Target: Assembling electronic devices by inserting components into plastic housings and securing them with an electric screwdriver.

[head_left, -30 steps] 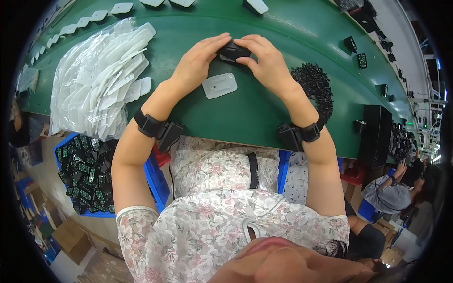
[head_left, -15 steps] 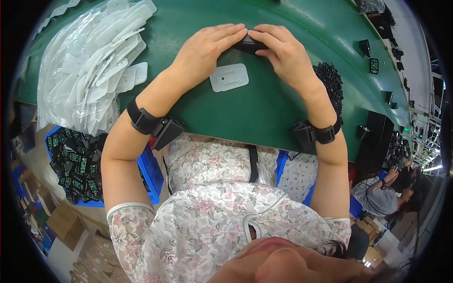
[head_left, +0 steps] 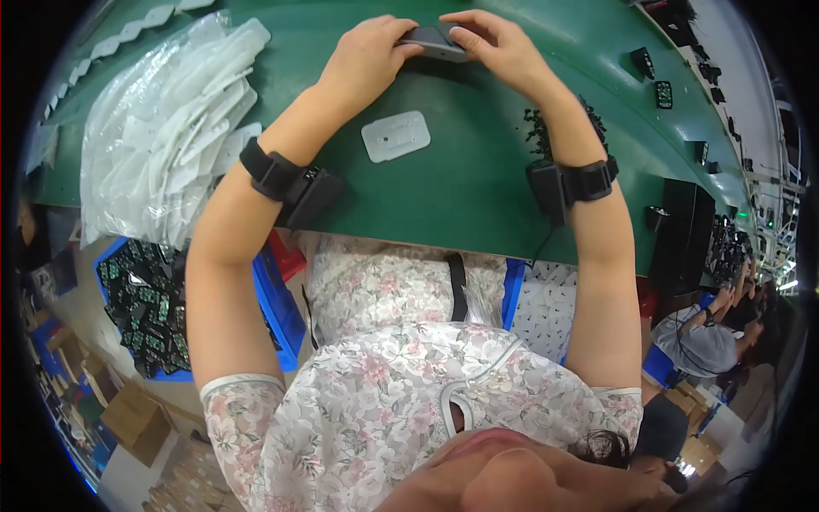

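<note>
At the far side of the green table, my left hand point(head_left: 365, 58) and my right hand point(head_left: 505, 53) hold a dark, flat rectangular plastic casing point(head_left: 433, 39) between them. My left thumb and fingers grip its left end; those of my right hand close on its right end. The casing is tipped so that its greyer near edge shows. On the table between my forearms lies a translucent white plate point(head_left: 395, 136) with rounded corners and small holes. Beside my right forearm is a heap of small black parts point(head_left: 539, 136), partly hidden by the arm.
A clear bag point(head_left: 128, 162) of white plates covers the left of the table. Blue crates hold circuit-board pieces point(head_left: 149, 311) and small white parts point(head_left: 546, 303). A black box point(head_left: 682, 235) stands at the right edge, and black housings point(head_left: 643, 62) lie beyond. Another person point(head_left: 699, 341) sits farther right.
Both hands have moved farther from my body with the casing. The casing is now tilted, showing more of its face and edge, and my fingers have spread toward its ends.
</note>
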The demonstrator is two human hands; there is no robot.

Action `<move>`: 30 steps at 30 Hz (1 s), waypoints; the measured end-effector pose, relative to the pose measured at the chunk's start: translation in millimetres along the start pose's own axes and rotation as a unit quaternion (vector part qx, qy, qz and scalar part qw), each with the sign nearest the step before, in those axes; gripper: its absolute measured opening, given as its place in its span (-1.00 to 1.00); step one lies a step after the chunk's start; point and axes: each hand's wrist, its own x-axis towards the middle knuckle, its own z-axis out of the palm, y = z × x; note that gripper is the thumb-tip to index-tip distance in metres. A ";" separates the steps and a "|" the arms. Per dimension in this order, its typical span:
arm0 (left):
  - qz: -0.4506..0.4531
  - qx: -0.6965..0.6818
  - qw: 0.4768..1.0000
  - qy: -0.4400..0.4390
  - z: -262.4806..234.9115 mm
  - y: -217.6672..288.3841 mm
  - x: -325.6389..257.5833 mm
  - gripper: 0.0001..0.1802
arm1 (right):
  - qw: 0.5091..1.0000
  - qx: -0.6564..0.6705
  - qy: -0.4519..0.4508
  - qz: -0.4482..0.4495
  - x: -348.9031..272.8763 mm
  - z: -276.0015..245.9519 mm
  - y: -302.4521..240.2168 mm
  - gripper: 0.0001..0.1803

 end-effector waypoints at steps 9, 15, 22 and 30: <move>-0.188 -0.251 0.946 -0.085 -5.6 32.7 -0.7 -0.65 | 0.994 0.068 0.072 -0.046 -37.9 6.7 -5.8 -0.53; -0.253 -0.412 0.873 -0.061 4.9 50.6 4.0 -0.65 | 0.970 0.174 0.142 -0.089 -45.4 11.1 -10.4 -0.58; -0.241 -0.494 0.836 -0.012 18.0 46.1 10.6 -0.61 | 0.947 0.133 0.263 -0.129 -23.0 -25.0 -2.7 -0.73; 0.037 0.027 0.999 -0.008 -38.2 49.0 -64.8 -0.55 | 0.987 -0.013 0.155 -0.042 33.6 -126.4 68.6 -0.76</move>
